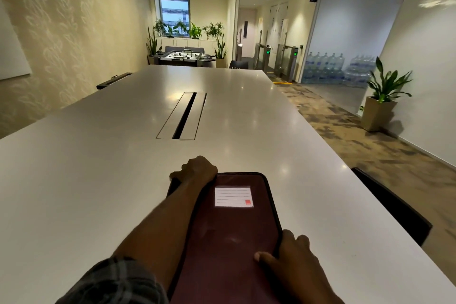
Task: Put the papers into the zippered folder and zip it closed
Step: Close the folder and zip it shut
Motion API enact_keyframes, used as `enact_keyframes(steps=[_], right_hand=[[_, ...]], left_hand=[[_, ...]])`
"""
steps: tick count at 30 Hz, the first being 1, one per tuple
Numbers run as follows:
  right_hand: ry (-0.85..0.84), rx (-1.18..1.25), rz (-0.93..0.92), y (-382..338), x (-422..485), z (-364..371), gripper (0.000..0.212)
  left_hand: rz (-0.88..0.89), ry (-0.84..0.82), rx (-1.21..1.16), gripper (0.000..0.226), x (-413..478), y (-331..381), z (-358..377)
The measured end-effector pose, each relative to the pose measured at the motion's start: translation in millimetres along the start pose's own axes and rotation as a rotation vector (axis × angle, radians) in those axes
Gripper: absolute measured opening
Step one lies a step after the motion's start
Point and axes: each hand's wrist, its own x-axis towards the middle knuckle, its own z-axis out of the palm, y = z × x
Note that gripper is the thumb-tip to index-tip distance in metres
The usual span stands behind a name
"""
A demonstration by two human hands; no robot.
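Judging by appearance, we rate the zippered folder (229,229) as light, semi-stiff fabric with a soft rim; it lies flat on the near part of the table (98,180), label (234,196) toward the far end. Our left hand (197,170) curls over its far left corner; whether it pinches a zip pull we cannot tell. Our right hand (288,254) grips the near right edge, thumb on the cover, fingers over the rim. We advise holding the rim beside the zip track. No papers show.
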Motion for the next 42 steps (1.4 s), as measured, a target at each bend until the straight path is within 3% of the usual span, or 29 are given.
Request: enact_keyframes(steps=[5,16,21,24,34,42], right_hand=[[-0.002,-0.031,-0.001,-1.7,-4.5,-1.0,0.059],[-0.005,-0.064,0.012,6.1,-22.3,-0.3,0.064],[0.083,-0.148,-0.207,8.0,-24.6,8.4,0.090],[0.031,-0.236,-0.346,10.6,-23.2,17.5,0.078],[-0.106,-0.239,-0.278,21.4,-25.2,27.7,0.079],[-0.043,-0.200,-0.274,17.6,-31.6,20.6,0.081]], left_hand=[[0.205,0.179,0.092,0.041,-12.5,-23.1,8.8],[0.256,0.158,0.115,0.052,-33.8,-33.7,9.5],[0.257,0.295,0.143,0.060,-50.8,-45.0,21.2],[0.193,0.259,0.112,0.065,-58.6,-48.2,21.4],[0.224,0.290,0.175,0.065,-89.7,-66.3,24.5],[0.164,0.167,0.227,0.065,-82.9,-50.3,2.9]])
